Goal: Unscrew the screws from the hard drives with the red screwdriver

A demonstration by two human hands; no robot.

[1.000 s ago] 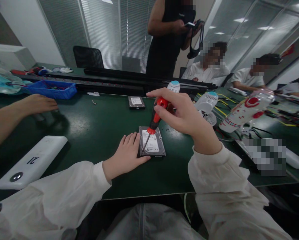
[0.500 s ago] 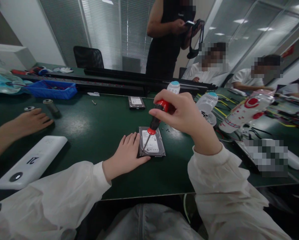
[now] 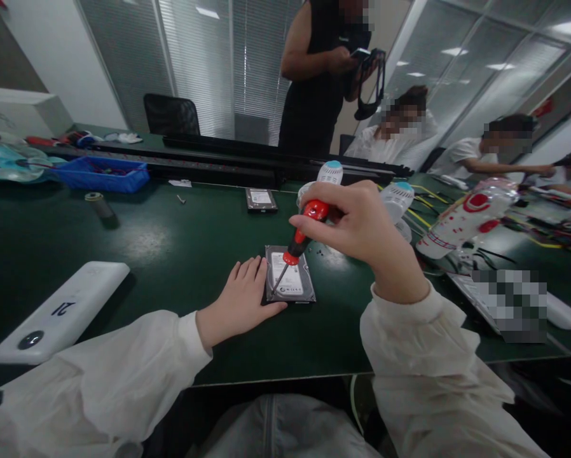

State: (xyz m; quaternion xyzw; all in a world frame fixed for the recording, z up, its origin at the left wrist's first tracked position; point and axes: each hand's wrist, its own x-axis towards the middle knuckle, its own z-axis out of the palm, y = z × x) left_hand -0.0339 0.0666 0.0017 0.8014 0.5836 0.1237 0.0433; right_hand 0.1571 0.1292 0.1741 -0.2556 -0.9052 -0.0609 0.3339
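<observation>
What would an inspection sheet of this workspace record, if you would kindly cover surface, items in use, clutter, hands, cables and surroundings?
Surface: dark green table, with glare in places.
Items in use: hard drive lying label up; red-and-black screwdriver tilted, its tip at the drive's near left corner.
Clutter: second hard drive farther back, white device marked 21, blue tray, metal cylinder, small dark pieces.
Left hand: laid palm down at the drive's left edge.
Right hand: gripping the screwdriver.
Cables: yellow cables at the right.
Surroundings: standing person in black, seated people, mesh chair.
</observation>
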